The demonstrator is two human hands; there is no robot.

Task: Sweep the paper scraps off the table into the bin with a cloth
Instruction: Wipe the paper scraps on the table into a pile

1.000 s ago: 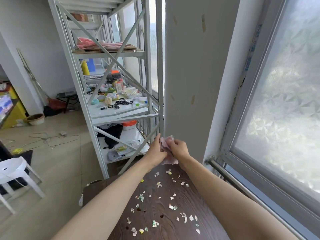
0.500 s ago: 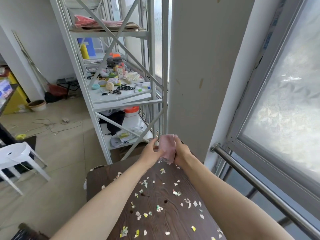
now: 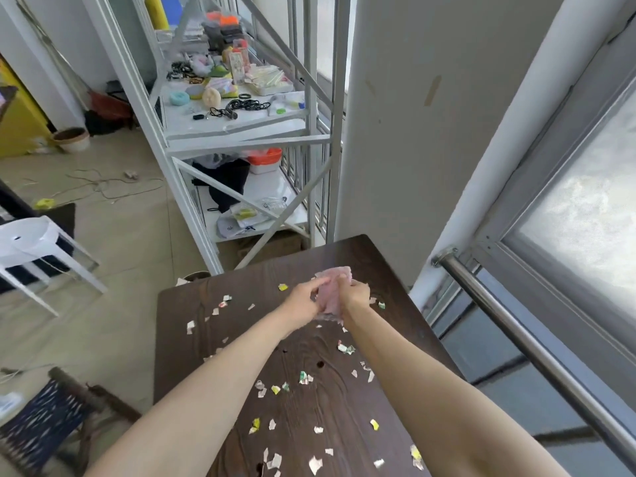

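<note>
A pale pink cloth (image 3: 332, 287) is bunched between both hands above the far part of the dark wooden table (image 3: 361, 256). My left hand (image 3: 304, 299) grips its left side and my right hand (image 3: 356, 294) grips its right side. Several small paper scraps (image 3: 303, 378) in white, yellow and green lie scattered over the tabletop, from near the hands down to the near edge. The rim of a bin (image 3: 196, 275) shows just past the table's far left corner, mostly hidden by the table.
A white metal shelf rack (image 3: 241, 129) full of small items stands beyond the table. A white pillar (image 3: 413, 115) and a window with a steel rail (image 3: 516, 328) run along the right. A white plastic stool (image 3: 31, 242) and a dark woven chair (image 3: 44, 425) stand at the left.
The view has tilted down, so more of the table shows. Both hands, still gripping the cloth, have come down from beside the rack to just over the tabletop.
</note>
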